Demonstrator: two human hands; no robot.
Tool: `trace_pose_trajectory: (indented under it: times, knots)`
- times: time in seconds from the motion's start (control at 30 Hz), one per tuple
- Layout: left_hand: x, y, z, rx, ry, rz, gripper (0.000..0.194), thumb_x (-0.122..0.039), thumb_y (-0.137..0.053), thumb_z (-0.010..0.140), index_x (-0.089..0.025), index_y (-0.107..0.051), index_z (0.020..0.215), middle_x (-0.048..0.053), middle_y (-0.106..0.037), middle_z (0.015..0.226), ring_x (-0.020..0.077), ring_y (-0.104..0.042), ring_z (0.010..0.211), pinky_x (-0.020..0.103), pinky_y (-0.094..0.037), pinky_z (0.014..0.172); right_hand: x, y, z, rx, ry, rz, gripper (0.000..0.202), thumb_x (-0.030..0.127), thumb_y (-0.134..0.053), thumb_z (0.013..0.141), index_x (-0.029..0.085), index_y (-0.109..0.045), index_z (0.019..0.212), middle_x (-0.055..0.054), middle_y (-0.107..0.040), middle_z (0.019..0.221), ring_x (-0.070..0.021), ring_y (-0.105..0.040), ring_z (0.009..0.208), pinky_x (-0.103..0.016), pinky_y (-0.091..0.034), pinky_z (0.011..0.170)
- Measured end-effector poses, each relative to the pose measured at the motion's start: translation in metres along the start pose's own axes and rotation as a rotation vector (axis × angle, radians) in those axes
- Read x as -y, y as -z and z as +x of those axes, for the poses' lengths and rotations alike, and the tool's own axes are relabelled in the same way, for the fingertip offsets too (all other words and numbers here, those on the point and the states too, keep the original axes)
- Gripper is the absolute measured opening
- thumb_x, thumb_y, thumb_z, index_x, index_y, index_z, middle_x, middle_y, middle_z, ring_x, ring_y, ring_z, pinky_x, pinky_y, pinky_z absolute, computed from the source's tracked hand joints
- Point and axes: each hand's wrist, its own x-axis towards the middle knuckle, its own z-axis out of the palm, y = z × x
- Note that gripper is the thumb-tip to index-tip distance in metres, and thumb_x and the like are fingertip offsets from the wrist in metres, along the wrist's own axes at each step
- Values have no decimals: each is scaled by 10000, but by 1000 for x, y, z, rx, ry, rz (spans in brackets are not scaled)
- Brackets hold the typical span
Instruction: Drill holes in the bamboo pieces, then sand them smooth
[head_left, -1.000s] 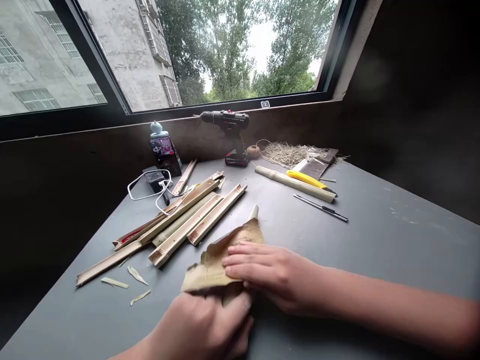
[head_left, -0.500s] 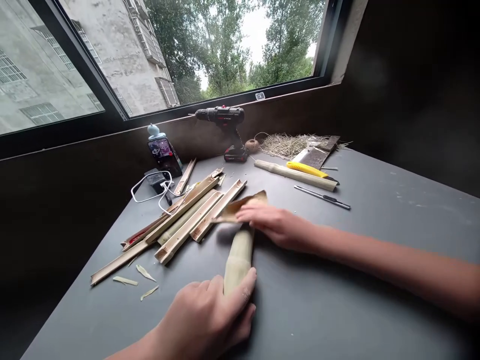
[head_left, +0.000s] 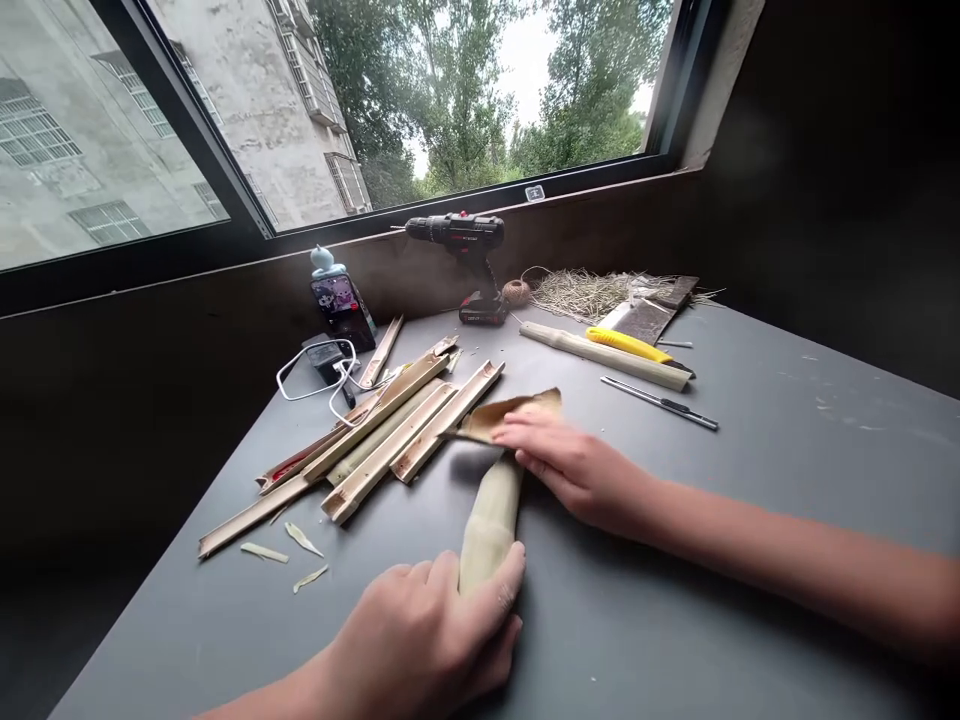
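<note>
My left hand (head_left: pixel 431 630) is wrapped round the near end of a pale bamboo piece (head_left: pixel 491 525) with a raised node, its outer side facing up. The piece points away from me over the grey table. On its far end my right hand (head_left: pixel 559 455) presses a curled, brownish sheet of sandpaper (head_left: pixel 487 418), fingers laid together across it. The sandpaper hides the tip of the bamboo, and its left edge sticks up off the piece. My right thumb is partly hidden below the hand.
Split bamboo strips (head_left: pixel 390 445) lie piled at left, with shavings (head_left: pixel 304 540) nearer me. Behind stand a phone (head_left: pixel 341 310), a white cable (head_left: pixel 300 352) and a cordless drill (head_left: pixel 469 260). At back right are twine (head_left: pixel 516 291), straw (head_left: pixel 577 292), a yellow-handled saw (head_left: pixel 626 345) and a craft knife (head_left: pixel 660 402).
The whole view has shifted a little, so everything sits slightly farther right. My right hand and the sandpaper have moved slightly right over the bamboo's far end; my left hand keeps its hold.
</note>
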Motion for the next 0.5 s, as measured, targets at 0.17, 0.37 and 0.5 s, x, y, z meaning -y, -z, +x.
trace_pose_trajectory:
  times: [0.17,0.37,0.5]
  knots:
    - [-1,1,0,-33,-7,-6,329,-329,-424,933,-194,-617,1162,50,-643,686,205,-614,497,322,-476,425,19,-4,-4,119,263,112,297,136,-436,993,107,-611,1231,-134,-670,1285,-225,-539,1313,-401,-403,1158]
    - [0,-1,-1,-8,1,3,396,-323,-458,912,-202,-580,1269,3,-572,595,182,-528,401,309,-415,355,-1,0,-1,-36,-7,-102,309,163,-423,998,141,-632,1225,-149,-695,1243,-283,-579,1276,-524,-467,1081]
    - [2,-2,1,-83,-27,-93,159,-313,-522,897,-218,-648,920,55,-664,720,212,-660,613,330,-549,536,37,-11,-11,94,293,24,354,114,-464,938,64,-591,1265,-169,-654,1318,-249,-547,1319,-420,-378,1177]
